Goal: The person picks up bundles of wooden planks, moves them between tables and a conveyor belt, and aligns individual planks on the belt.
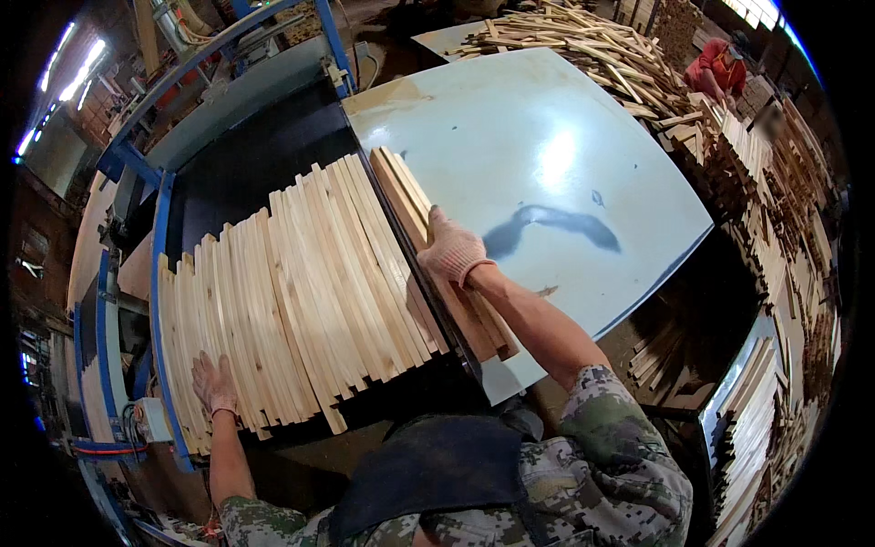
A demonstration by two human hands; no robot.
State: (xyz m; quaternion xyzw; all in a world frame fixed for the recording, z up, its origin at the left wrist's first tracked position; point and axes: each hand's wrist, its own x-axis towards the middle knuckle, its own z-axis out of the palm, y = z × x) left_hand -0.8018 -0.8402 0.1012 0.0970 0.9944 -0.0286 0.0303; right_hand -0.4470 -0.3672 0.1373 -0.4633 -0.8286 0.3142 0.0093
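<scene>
The right hand grasps a few wooden strips along the left edge of the pale surface; the left hand lies spread on a row of strips covering the black bed.

Glare spots the pale tabletop, dim surroundings curving into black fisheye edges

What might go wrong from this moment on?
The row of wooden strips has uneven near ends, so one protruding end might snag. The left hand rests on that row; uneven pressure could skew it. Wooden pieces under the right hand lie along an edge of the pale table and might slip.
</scene>
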